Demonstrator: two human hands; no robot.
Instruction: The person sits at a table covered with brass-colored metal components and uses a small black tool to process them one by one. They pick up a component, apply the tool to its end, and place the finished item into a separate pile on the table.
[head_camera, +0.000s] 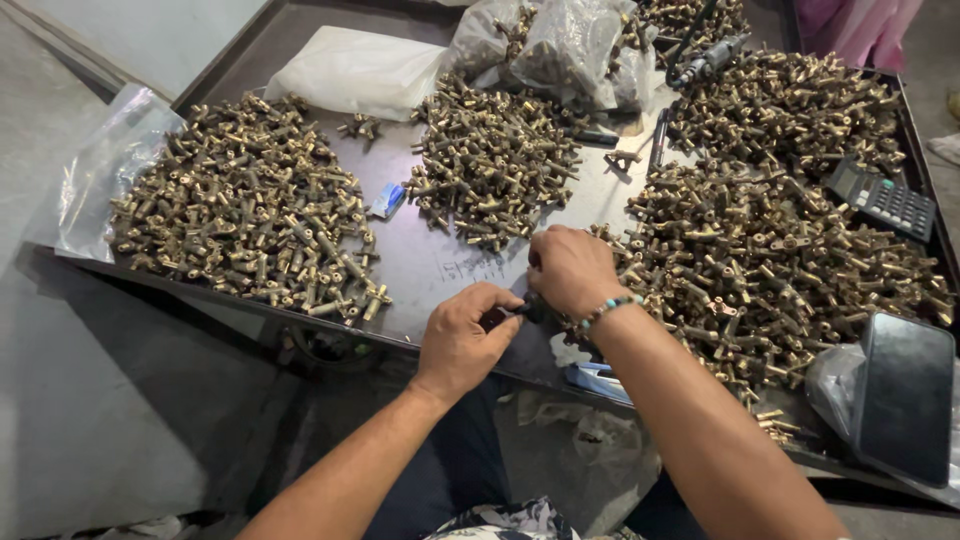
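My left hand (462, 340) and my right hand (568, 270) meet near the front edge of a dark metal tray table (430, 262). Together they grip a small dark part (520, 313) held between the fingers; most of it is hidden by the hands. A beaded bracelet (610, 311) circles my right wrist. Just right of my right hand lies a large heap of brass fittings (770, 270). Another heap of brass fittings (495, 160) sits behind the hands, and a third heap (250, 215) lies at the left.
A black calculator (885, 200) rests on the right heap. A dark flat device (905, 395) stands at the front right. Clear plastic bags (570, 45) of fittings and a white bag (355, 70) lie at the back. A small blue-white item (388, 200) lies mid-table.
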